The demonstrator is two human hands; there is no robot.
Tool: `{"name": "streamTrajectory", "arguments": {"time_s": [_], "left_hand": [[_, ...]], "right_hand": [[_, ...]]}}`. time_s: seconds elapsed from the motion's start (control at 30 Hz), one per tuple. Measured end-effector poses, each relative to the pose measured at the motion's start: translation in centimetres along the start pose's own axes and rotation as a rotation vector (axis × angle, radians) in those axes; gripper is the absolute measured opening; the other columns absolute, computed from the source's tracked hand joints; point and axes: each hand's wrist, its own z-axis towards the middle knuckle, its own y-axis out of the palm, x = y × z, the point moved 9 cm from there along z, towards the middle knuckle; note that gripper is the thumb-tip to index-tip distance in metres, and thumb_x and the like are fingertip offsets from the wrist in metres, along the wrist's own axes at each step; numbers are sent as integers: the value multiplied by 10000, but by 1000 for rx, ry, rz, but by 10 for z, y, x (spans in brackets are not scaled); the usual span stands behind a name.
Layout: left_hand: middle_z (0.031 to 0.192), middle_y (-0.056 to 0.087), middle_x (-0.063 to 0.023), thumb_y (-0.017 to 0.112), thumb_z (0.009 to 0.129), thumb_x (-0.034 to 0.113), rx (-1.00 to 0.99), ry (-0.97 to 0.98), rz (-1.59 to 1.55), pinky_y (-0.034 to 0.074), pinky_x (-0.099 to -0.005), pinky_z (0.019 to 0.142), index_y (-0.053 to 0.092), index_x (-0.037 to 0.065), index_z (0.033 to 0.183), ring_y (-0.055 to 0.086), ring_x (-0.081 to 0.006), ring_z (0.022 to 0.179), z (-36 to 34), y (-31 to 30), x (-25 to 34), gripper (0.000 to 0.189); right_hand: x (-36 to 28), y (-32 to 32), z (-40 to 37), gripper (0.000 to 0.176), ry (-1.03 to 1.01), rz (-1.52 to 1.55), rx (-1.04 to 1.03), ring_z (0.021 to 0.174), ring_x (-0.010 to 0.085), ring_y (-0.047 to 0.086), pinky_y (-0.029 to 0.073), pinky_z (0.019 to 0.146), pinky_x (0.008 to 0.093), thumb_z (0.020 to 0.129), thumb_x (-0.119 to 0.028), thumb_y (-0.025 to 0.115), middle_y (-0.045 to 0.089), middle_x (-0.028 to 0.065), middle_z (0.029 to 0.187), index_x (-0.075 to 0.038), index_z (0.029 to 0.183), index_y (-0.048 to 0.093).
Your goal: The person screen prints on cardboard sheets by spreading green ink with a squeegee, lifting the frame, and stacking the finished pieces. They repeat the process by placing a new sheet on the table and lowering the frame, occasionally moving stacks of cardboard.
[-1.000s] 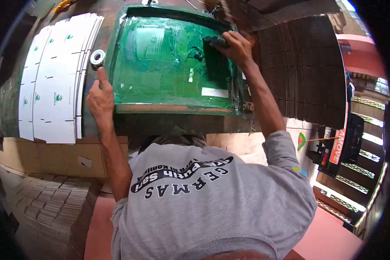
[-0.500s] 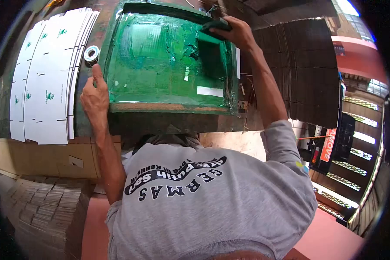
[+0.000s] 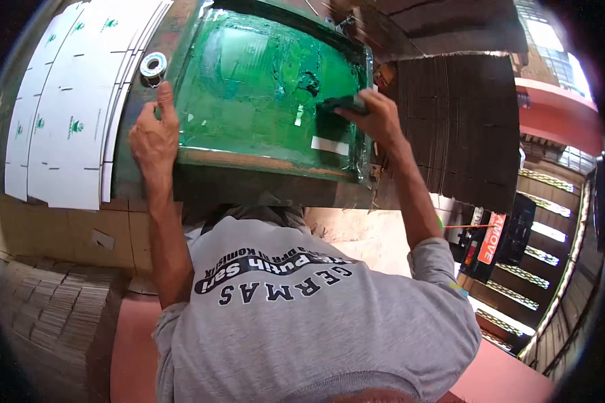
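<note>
In the head view, a screen printing frame (image 3: 235,158) with a green, ink-smeared mesh lies on the dark table. My right hand (image 3: 378,119) grips a dark squeegee (image 3: 343,104) over the right part of the mesh, slightly blurred by motion. Clumps of dark green ink (image 3: 308,82) sit just above and left of the squeegee. A white strip (image 3: 329,145) shows near the lower right corner of the mesh. At the frame's left edge, my left hand (image 3: 154,138) is closed with its thumb up; its fingertips are hidden. Just beyond that thumb stands a tape roll (image 3: 153,65).
Overlapping white printed cardboard sheets (image 3: 67,114) lie at the left. Dark stacked cardboard (image 3: 464,127) is to the right of the frame. Bundled cardboard pieces (image 3: 54,309) stand low at the left, and a red-labelled box (image 3: 492,238) is at the right.
My right hand has drawn the squeegee from the frame's far right corner toward me. My left hand stays at the left edge. The whole view has shifted slightly.
</note>
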Motion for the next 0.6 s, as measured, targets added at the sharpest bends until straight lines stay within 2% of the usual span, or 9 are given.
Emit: {"name": "streamTrajectory", "arguments": {"time_s": [0.03,0.07,0.13,0.23,0.27,0.33,0.4,0.43,0.6], "left_hand": [[950,674,-322,325,920,764,24,-8,-2,472,-547,868,717,10,1025,626,-501,996,-1,-1,0,857],[950,674,-322,325,920,764,38,-17,-9,472,-547,868,717,10,1025,626,-501,996,-2,-1,-3,857],[950,668,-336,311,917,769,12,6,-26,480,-548,866,713,2,1036,631,-508,979,1,3,-6,874],[959,662,-346,309,916,770,50,28,-58,484,-552,864,702,-20,1019,631,-511,979,-4,-4,-2,888],[962,661,-348,314,915,769,41,45,-65,484,-553,864,699,-28,1013,630,-511,981,-4,-4,0,890],[957,664,-343,323,915,767,65,40,-77,486,-554,861,696,-33,1005,630,-512,973,-5,-8,1,887],[943,665,-341,328,917,763,41,31,-87,493,-555,850,696,-38,1013,633,-510,959,-6,-6,0,887],[927,663,-345,343,922,751,32,36,-84,500,-556,832,696,-43,997,638,-506,944,-6,-6,0,872],[920,661,-347,373,932,725,58,67,-106,505,-552,818,691,-50,963,644,-501,927,-5,-4,-2,838]], "right_hand": [[15,6,13,293,112,69,-167,690,156,632,514,626,311,766,-243,858,655,60,774,-49,926,708],[10,6,28,293,93,67,-167,690,156,632,514,626,311,766,-243,858,655,60,774,-49,926,708],[17,21,62,388,359,483,-181,785,155,697,575,702,327,799,-357,829,725,40,885,-70,1036,721],[-8,48,130,435,330,535,-188,807,127,686,572,717,313,796,-374,835,735,32,904,-86,1101,724],[-20,52,149,490,320,439,-154,777,148,705,573,713,334,787,-452,820,745,54,888,-114,1128,726],[-43,65,184,440,125,141,-48,747,177,706,554,683,327,787,-476,802,729,65,816,-85,975,729],[-80,75,196,471,-67,-241,85,693,300,681,539,640,409,777,-537,768,696,98,771,-87,890,692],[-94,79,189,489,-159,-234,209,697,364,638,509,609,469,779,-556,740,663,109,768,-84,826,622],[-152,89,102,346,-248,-348,333,664,250,588,483,550,374,724,-316,827,529,54,725,-118,774,548]]}}
